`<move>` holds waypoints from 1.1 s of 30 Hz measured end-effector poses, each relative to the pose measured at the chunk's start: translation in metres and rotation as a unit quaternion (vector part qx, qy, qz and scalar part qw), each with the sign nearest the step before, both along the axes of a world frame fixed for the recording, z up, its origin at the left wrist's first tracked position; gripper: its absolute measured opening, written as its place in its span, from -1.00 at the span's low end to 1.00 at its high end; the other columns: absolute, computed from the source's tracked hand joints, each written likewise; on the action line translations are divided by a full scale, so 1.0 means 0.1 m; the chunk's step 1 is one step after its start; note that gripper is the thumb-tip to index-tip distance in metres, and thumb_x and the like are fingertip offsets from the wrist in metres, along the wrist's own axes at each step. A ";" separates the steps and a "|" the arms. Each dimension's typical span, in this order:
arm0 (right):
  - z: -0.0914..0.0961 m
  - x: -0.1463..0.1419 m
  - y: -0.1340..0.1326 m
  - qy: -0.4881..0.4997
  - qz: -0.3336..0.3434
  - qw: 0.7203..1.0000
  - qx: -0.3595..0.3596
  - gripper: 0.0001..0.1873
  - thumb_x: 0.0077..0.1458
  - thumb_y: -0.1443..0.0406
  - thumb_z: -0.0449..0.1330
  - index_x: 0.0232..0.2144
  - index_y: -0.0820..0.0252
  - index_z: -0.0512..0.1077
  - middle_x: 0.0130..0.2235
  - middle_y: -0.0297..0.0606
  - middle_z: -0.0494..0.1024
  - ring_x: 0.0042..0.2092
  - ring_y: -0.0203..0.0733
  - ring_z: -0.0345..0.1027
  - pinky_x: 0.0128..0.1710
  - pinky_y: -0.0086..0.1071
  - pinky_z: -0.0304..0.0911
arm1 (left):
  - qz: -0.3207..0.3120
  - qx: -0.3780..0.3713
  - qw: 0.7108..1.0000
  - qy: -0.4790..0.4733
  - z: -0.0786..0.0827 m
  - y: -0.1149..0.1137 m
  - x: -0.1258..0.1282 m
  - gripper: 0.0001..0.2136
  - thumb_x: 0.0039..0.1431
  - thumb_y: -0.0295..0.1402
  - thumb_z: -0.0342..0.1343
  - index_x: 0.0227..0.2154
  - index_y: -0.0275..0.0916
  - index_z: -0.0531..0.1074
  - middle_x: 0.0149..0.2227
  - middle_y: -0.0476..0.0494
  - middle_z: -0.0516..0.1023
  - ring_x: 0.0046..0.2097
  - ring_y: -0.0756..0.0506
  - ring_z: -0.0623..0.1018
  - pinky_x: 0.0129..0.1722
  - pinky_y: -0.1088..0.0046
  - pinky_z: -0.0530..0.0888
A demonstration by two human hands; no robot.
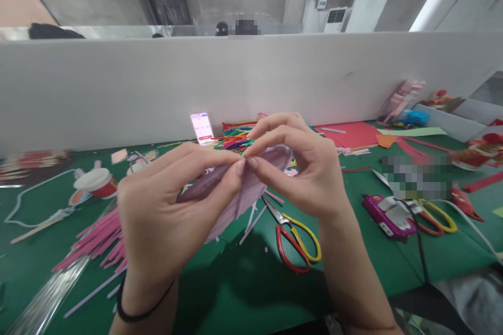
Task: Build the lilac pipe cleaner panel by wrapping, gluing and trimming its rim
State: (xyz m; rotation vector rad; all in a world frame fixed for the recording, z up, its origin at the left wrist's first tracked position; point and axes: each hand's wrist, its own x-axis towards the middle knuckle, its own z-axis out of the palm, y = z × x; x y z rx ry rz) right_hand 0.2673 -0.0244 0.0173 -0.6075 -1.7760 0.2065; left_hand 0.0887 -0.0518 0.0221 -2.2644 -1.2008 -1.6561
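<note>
Both hands meet in front of me at the edge of a pale purple, flat, rounded piece (pixel 251 188) that looks made of rows of fuzzy stems. My left hand (pixel 176 193) pinches its upper edge between thumb and forefinger. My right hand (pixel 294 162) pinches at the same spot, its fingertips touching those of the left. What exactly lies between the fingertips is too small to make out. Below the piece, scissors (pixel 293 238) with one red and one yellow handle lie on the green table, blades partly apart. Loose purple stems (pixel 253 225) lie beside them.
Pink fuzzy stems (pixel 98 241) lie at left near a lidded paper cup (pixel 98 183). A phone (pixel 201 128) leans on the white partition (pixel 118 89). Coloured stems (pixel 236 136) are heaped behind my hands. Red paper (pixel 353 135) and a magenta device (pixel 387 217) with cables are at right.
</note>
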 end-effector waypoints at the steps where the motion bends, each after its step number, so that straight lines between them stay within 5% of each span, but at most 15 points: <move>1: 0.00 0.02 0.00 -0.004 0.005 1.000 -0.003 -0.95 0.13 0.34 0.29 -0.35 0.07 0.54 -0.18 -0.30 0.57 -0.02 -0.12 0.43 0.13 -0.09 0.23 | -0.008 -0.008 1.000 -0.005 0.00 0.01 -0.01 -0.92 0.12 -0.36 0.31 -0.33 -0.01 0.60 -0.37 0.12 0.62 -0.36 -0.02 0.57 -0.33 0.43 0.55; 11: 0.02 0.07 -0.02 -0.024 0.016 0.999 -0.035 -0.94 0.18 0.32 0.28 -0.31 0.05 0.57 -0.11 -0.28 0.57 0.04 -0.11 0.42 0.19 -0.05 0.21 | -0.077 -0.016 0.997 -0.025 0.02 0.07 -0.04 -0.84 0.08 -0.47 0.35 -0.31 -0.06 0.59 -0.35 0.22 0.61 -0.38 0.12 0.52 -0.30 0.63 0.48; 17: 0.05 0.09 -0.03 0.028 0.058 0.993 -0.095 -0.84 0.27 0.23 0.20 -0.16 -0.01 0.57 0.00 -0.29 0.57 0.12 -0.10 0.39 0.15 -0.09 0.29 | -0.061 -0.052 0.996 -0.039 0.02 0.15 -0.08 -0.91 0.13 -0.40 0.31 -0.33 -0.05 0.60 -0.35 0.21 0.63 -0.37 0.11 0.52 -0.27 0.62 0.47; 24: -0.04 0.12 0.15 0.200 -0.003 0.977 -0.075 -0.71 0.36 0.24 0.01 -0.41 0.10 0.41 -0.25 -0.33 0.54 -0.09 -0.25 0.45 0.05 -0.25 0.33 | -0.056 -0.084 0.994 -0.050 0.03 0.19 -0.18 -0.95 0.14 -0.34 0.30 -0.35 -0.02 0.61 -0.35 0.19 0.64 -0.32 0.06 0.55 -0.23 0.55 0.47; 28: -0.05 0.12 0.18 0.205 -0.042 0.976 -0.057 -0.61 0.38 0.19 -0.01 -0.51 0.12 0.34 -0.41 -0.37 0.48 -0.19 -0.27 0.46 0.06 -0.25 0.33 | -0.035 -0.072 0.995 -0.053 0.03 0.20 -0.24 -0.95 0.13 -0.35 0.30 -0.36 -0.02 0.60 -0.39 0.19 0.61 -0.32 0.05 0.56 -0.25 0.53 0.46; 33: -0.03 0.05 0.10 0.149 -0.063 0.985 -0.061 -0.83 0.30 0.24 0.14 -0.30 0.11 0.50 -0.22 -0.32 0.60 -0.10 -0.24 0.48 -0.01 -0.27 0.35 | -0.014 -0.060 0.997 -0.056 0.04 0.17 -0.27 -0.99 0.13 -0.33 0.30 -0.38 -0.05 0.60 -0.39 0.12 0.63 -0.32 0.00 0.57 -0.22 0.47 0.49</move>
